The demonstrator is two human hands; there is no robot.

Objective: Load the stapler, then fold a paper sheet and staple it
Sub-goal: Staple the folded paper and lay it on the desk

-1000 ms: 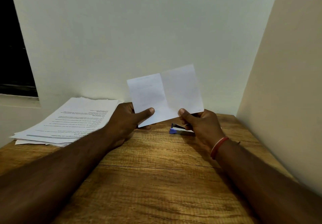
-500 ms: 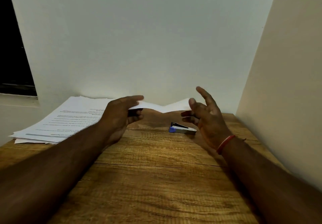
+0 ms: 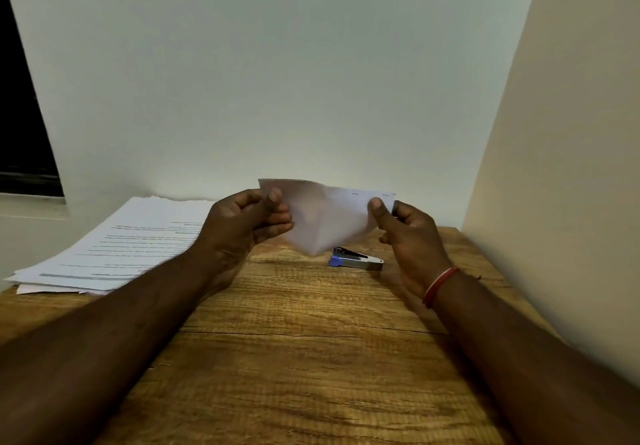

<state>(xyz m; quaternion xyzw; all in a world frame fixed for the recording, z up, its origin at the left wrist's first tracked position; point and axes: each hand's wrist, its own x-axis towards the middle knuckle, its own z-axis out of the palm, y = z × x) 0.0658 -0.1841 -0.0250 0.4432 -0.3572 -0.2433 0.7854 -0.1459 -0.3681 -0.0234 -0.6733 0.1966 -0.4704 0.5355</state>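
Note:
A folded white paper sheet (image 3: 325,217) hangs in the air above the far part of the wooden table (image 3: 311,358), sagging to a point in the middle. My left hand (image 3: 247,223) pinches its left end between thumb and fingers. My right hand (image 3: 405,233) pinches its right end; a red band circles that wrist. Just below and behind the sheet, a small silver stapler (image 3: 356,259) with a blue end lies flat on the table, touched by neither hand.
A stack of printed paper sheets (image 3: 114,247) lies on the table's far left. A white wall stands right behind the table, and a beige wall closes its right side. A dark window opening sits at the far left.
The sheet was held up flat, then tipped down level while my right hand let go with fingers spread. Now both hands pinch it again, its ends brought closer so it bends downward.

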